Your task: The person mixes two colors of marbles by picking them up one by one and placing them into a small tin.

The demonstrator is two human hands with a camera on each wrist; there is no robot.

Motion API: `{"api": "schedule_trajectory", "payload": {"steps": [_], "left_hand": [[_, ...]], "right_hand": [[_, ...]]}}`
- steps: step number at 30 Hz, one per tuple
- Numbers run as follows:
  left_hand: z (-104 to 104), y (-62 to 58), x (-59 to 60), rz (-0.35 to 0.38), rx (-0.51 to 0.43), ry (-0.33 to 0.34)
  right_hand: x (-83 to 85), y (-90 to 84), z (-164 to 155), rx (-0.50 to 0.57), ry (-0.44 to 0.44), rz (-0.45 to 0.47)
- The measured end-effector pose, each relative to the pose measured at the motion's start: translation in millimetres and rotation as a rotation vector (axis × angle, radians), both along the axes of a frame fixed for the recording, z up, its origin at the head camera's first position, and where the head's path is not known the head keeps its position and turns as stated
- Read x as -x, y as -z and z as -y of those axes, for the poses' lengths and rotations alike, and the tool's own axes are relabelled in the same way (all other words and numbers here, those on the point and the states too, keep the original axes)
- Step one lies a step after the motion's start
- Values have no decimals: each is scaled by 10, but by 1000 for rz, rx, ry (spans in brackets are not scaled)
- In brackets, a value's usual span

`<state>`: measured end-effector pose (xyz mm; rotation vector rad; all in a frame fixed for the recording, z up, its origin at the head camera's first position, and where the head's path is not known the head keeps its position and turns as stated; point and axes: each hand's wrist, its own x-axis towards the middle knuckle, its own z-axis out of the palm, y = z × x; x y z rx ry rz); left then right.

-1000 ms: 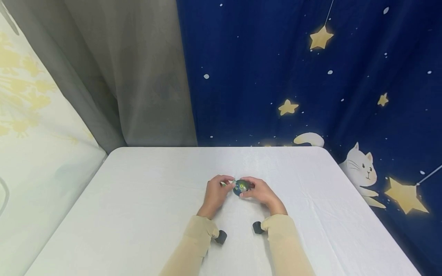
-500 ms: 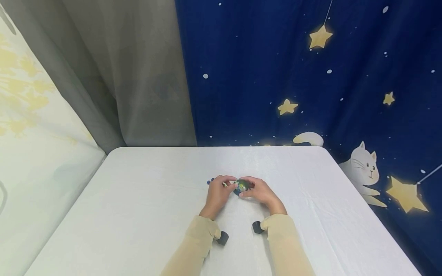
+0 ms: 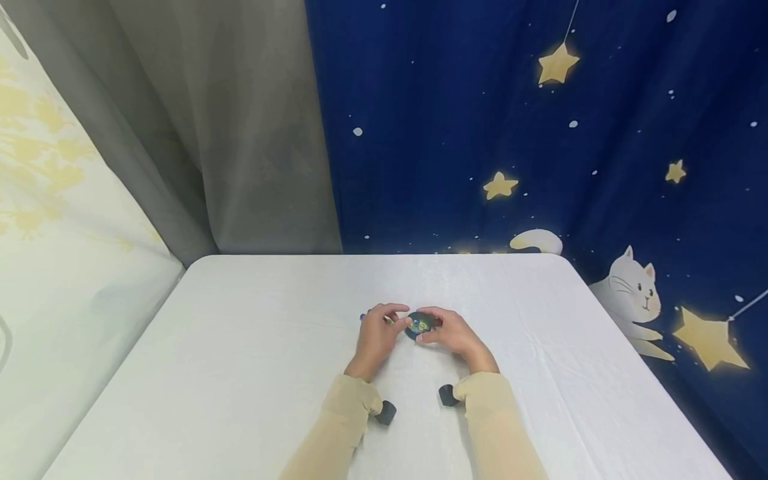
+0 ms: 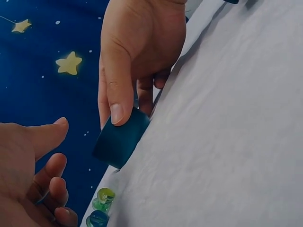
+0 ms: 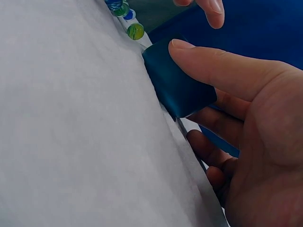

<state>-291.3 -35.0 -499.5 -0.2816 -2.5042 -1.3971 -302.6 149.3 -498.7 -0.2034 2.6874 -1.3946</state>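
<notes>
under the right hand [image 3: 454, 335]: blue cup [image 4: 120, 138].

Small cup [image 4: 120, 139] dark teal, solid colour. Marbles [image 4: 102, 203] beside it glassy green, yellow and blue swirls. Tablecloth [image 3: 240, 347] plain white. Sleeves [image 3: 342, 427] pale beige. Backdrop [image 3: 480, 120] deep navy with yellow stars, white dots, white cat [image 3: 630, 293]. Curtain [image 3: 240, 133] flat grey, left panel [image 3: 48, 167] cream with faded yellow leafy print.
</notes>
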Motion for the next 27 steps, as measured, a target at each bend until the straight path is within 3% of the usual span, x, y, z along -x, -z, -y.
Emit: {"api": "schedule_trajectory", "payload": {"steps": [13, 27], "left_hand": [[138, -52, 40, -23, -81, -26], [426, -139, 84, 95, -114, -101]], "right_hand": [[10, 12, 9, -1, 10, 3], [11, 11, 6, 12, -3, 25]]}}
